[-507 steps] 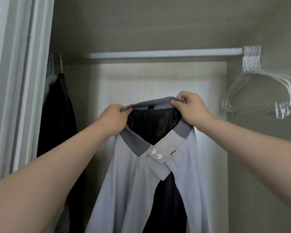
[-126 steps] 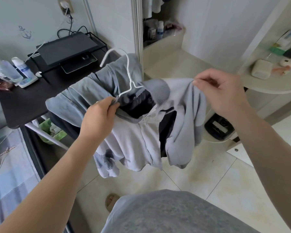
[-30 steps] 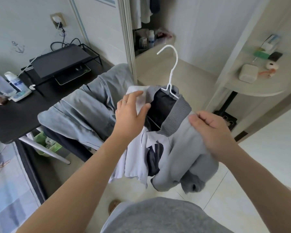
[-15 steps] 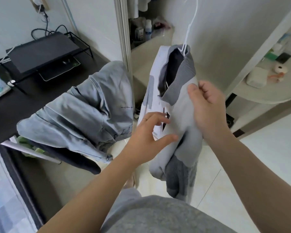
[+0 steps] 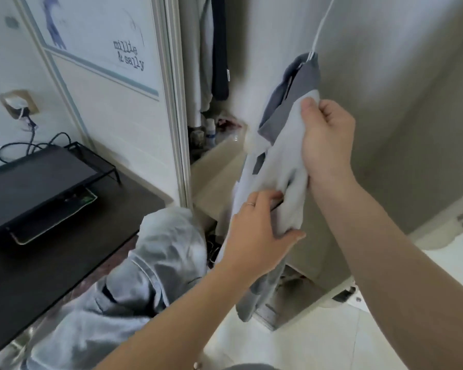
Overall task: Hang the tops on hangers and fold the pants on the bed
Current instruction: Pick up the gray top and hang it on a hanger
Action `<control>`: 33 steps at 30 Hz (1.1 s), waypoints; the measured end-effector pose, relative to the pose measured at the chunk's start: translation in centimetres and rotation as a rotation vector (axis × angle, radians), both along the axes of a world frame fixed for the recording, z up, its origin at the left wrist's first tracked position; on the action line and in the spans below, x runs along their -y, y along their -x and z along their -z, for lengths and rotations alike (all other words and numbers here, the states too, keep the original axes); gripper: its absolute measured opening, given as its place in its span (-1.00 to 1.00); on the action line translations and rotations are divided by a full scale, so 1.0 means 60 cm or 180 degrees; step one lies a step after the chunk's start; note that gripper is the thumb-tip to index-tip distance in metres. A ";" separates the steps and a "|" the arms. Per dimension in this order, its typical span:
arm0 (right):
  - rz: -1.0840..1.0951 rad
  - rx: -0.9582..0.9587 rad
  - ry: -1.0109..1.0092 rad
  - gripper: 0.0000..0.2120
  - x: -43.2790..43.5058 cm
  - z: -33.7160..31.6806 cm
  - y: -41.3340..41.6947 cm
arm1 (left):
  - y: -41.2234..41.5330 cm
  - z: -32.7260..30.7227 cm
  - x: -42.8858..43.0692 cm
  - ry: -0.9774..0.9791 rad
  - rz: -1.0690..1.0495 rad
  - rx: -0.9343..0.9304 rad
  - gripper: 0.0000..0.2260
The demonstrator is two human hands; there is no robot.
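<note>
Risen since half a second ago, the right grip (image 5: 329,140) is curled tight round the jacket (image 5: 281,161) at its shoulder cloth, just under the dark collar. The left grip (image 5: 257,231), nearer and lower, pinches a front fold between thumb and fingers. Between them the jacket hangs long axis vertical from the white hanger (image 5: 321,30); its hook is out of view above. Hanging clothes (image 5: 219,49) lie far left.

Hanger (image 5: 321,28) wire runs out past the top edge; hook unseen. My left hand (image 5: 254,231): fingertips buried in a jacket (image 5: 281,161) fold. Grey clothes (image 5: 155,263), lower left: blurred, cut off at the bottom edge.
</note>
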State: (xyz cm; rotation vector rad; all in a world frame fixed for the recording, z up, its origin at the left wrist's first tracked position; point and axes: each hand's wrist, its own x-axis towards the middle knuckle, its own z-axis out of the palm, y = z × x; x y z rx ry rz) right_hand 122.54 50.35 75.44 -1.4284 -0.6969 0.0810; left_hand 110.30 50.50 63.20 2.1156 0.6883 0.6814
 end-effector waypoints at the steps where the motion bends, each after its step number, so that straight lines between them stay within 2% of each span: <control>1: 0.0014 0.0042 -0.0093 -0.62 -0.020 -0.019 -0.005 | -0.011 -0.011 -0.026 -0.0120 -0.0028 0.0065 -0.51; 4: 0.0057 0.0175 -0.0317 -0.63 -0.071 -0.088 -0.025 | -0.042 -0.059 -0.098 -0.0283 -0.0062 0.0344 -0.80; 8: 0.0128 0.0436 -0.0549 -0.59 -0.122 -0.186 -0.065 | -0.083 -0.150 -0.192 -0.0691 0.0068 0.0602 -0.94; 12: 0.0176 0.0620 -0.0739 -0.57 -0.175 -0.286 -0.113 | -0.133 -0.256 -0.271 -0.1140 0.0265 0.0857 -0.86; 20: 0.0285 0.1141 -0.1069 -0.52 -0.280 -0.520 -0.218 | -0.253 -0.489 -0.395 -0.1932 0.0141 0.1030 -0.91; 26: 0.0314 0.1148 -0.1287 -0.51 -0.336 -0.663 -0.298 | -0.307 -0.630 -0.454 -0.2535 -0.0160 0.0957 -0.75; 28: 0.0366 0.1100 -0.1279 -0.55 -0.350 -0.704 -0.327 | -0.323 -0.661 -0.465 -0.2845 -0.0282 0.0830 -0.73; 33: 0.0437 0.1047 -0.1040 -0.82 -0.390 -0.773 -0.392 | -0.357 -0.717 -0.486 -0.3667 -0.0598 0.0572 -0.77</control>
